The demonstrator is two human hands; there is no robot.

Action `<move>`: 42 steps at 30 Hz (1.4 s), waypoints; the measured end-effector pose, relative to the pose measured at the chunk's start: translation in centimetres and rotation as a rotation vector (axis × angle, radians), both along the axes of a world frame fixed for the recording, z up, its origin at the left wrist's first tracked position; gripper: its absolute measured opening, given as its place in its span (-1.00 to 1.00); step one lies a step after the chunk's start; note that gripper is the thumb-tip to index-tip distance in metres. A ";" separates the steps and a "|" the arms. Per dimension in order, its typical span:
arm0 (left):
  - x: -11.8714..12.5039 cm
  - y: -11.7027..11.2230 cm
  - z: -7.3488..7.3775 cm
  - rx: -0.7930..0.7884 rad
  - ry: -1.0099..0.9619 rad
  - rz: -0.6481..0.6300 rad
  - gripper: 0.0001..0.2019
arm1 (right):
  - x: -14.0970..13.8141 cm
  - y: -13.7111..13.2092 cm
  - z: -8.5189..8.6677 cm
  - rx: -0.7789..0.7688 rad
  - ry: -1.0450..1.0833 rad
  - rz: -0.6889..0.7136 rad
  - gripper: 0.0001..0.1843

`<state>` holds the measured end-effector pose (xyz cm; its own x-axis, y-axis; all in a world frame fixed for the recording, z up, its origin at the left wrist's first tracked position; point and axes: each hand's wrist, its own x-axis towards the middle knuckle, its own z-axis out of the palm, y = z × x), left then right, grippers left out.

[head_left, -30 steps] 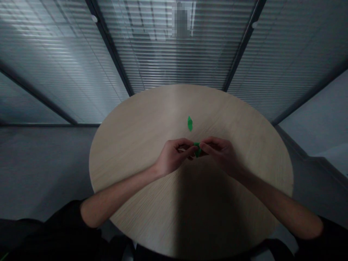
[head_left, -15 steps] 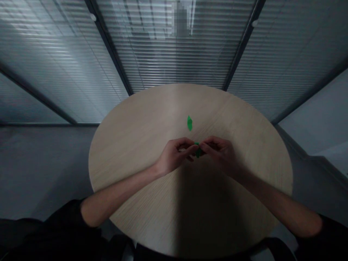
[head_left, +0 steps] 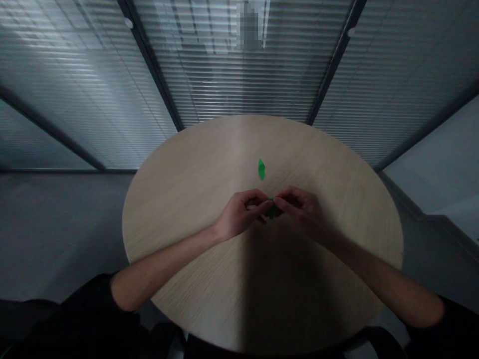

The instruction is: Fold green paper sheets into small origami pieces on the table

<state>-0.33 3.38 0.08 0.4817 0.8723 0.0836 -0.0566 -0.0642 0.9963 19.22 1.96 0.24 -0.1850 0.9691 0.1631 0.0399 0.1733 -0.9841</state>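
Observation:
My left hand [head_left: 241,211] and my right hand [head_left: 304,210] meet above the middle of the table. Between their thumbs and index fingers they pinch a small green piece [head_left: 272,212] that looks like folded paper. Fingertips cover most of it; a thin top edge and a darker lower part show. A second green piece [head_left: 261,169], flat and pointed at both ends, lies on the table just beyond my hands. It touches neither hand.
The round light-wood table [head_left: 179,174] is under my forearms, with a dark shadow across its near half. Beyond its far edge stand glass panels with blinds [head_left: 243,85] and dark frames. A pale wall [head_left: 437,164] rises on the right.
My fingers have shifted slightly on the held green piece, and less of its top shows between the thumbs. The piece on the table stays where it was.

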 end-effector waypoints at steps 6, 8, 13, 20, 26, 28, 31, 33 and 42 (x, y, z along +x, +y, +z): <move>0.0 -0.1 0.3 -0.001 0.004 0.035 -0.70 | -0.1 -0.2 -0.2 0.024 -0.015 -0.045 -0.69; -0.1 -0.1 0.4 0.013 -0.001 0.034 -0.71 | -0.2 -0.2 -0.2 0.026 -0.014 -0.040 -0.70; -0.3 -0.1 0.3 0.027 0.002 0.040 -0.70 | -0.3 -0.1 -0.4 -0.018 0.003 0.007 -0.68; -0.1 0.1 0.3 0.003 -0.028 0.086 -0.69 | -0.5 -0.1 -0.6 -0.099 -0.008 0.147 -0.61; 0.0 0.1 0.3 -0.043 -0.071 0.073 -0.70 | -0.4 -0.2 -0.4 -0.050 -0.008 0.133 -0.62; 0.0 0.1 0.3 -0.062 -0.078 0.062 -0.69 | -0.4 -0.2 -0.4 -0.049 -0.005 0.129 -0.62; 0.0 0.1 0.4 -0.068 -0.063 0.046 -0.68 | -0.4 -0.2 -0.4 -0.053 -0.012 0.129 -0.62; 0.0 0.1 0.5 -0.059 -0.050 0.056 -0.68 | -0.4 -0.2 -0.5 -0.054 -0.013 0.141 -0.62; 0.1 -0.1 0.5 -0.034 -0.088 0.100 -0.68 | -0.5 -0.3 -0.5 -0.102 -0.088 0.206 -0.60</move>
<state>-0.25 3.33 0.56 0.3841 0.9188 0.0912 -0.1387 -0.0402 0.9895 18.76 1.63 -0.26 -0.3895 0.9201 0.0412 0.1006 0.0869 -0.9911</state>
